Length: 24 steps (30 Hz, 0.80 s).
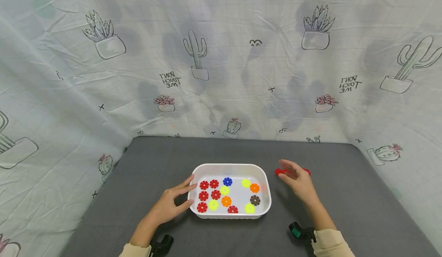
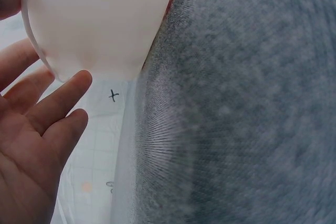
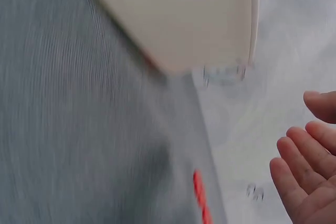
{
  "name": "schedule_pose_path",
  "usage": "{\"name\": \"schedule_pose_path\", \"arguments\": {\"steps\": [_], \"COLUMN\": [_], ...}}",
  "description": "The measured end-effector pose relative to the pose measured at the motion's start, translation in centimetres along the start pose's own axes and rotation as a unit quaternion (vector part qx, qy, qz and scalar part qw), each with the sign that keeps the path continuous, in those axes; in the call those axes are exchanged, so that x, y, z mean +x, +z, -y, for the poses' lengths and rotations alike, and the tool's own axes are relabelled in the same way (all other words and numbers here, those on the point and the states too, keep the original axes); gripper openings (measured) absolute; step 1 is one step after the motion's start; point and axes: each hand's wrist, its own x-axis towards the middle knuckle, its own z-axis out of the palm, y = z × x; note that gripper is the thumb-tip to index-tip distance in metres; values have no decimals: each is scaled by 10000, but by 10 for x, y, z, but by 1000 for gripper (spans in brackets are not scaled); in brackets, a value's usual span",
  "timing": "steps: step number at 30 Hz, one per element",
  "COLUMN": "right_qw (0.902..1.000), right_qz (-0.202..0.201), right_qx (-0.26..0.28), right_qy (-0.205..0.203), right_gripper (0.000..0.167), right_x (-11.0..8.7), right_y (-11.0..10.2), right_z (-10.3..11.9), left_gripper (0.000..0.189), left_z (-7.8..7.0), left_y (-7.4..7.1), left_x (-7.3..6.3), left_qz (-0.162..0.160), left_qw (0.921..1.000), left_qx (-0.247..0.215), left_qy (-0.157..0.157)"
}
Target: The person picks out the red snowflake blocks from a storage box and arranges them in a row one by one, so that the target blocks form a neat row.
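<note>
The left hand [image 1: 167,205] lies spread against the white tray [image 1: 240,194], the empty right hand [image 1: 299,182] loosely parted at red discs [image 1: 279,171] on the tabletop [image 1: 221,238], probably light, stiff, best pinched edgewise.

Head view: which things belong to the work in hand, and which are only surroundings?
Likely part of the work:
white tray, touched by the left hand
coloured discs inside it
red pieces near the right hand

Likely only surroundings:
patterned cloth behind
grey tabletop underneath
black devices on the wrists
</note>
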Motion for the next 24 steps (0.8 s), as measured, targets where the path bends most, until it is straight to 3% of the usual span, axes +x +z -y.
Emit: {"name": "schedule_pose_path", "arguments": {"steps": [7,12,19,24], "right_qw": [9976,9913,9744,9594], "right_qz": [462,1048,1966,2669], "right_qx": [439,699,989,857], "right_qy": [-276,-376,-461,-314], "right_gripper": [44,42,39,37], "right_x": [-1,-2,-1,4], "right_y": [23,41,63,74], "right_z": [29,41,50,51], "left_gripper": [47,47,46,46], "left_z": [-3,-3,-2,-2], "left_y": [-2,-2,-2,-2], "left_x": [0,0,0,-1], "left_qz": [16,33,17,15], "left_qw": [10000,10000,10000,10000], "left_qx": [49,6,-6,-21], "left_qy": [-58,-65,-2,-23]}}
